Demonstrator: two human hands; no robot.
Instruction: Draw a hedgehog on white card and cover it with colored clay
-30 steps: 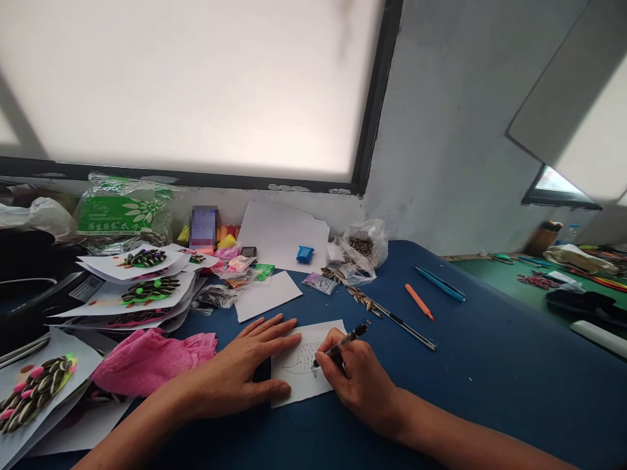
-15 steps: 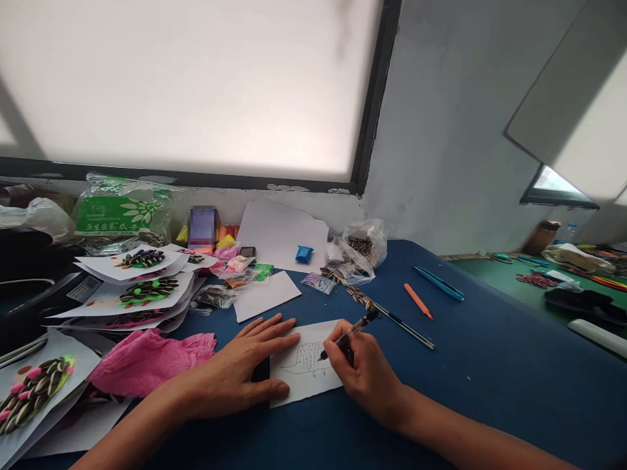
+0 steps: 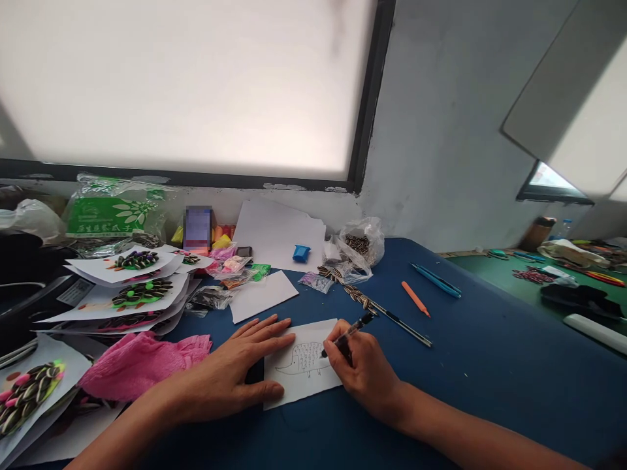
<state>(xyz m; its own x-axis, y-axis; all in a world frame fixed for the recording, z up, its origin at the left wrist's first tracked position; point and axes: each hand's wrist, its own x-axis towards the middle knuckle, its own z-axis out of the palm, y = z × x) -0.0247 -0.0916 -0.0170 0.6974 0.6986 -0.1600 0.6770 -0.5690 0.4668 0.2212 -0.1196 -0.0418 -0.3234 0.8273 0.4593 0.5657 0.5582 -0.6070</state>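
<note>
Black slim pen grasped in the right hand's grip, tip at the right part of an animal line drawing on a small white paper sheet, which lies on the blue desk between both hands. Left hand flat, fingers spread, grip holding nothing, index finger and thumb over the sheet's left edge; crumpled pink fabric cloth near its wrist.

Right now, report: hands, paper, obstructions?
Right fingers grip pen, tip at drawing. Left fingers rest on paper, left side. Pink cloth nearby, off the paper.
</note>
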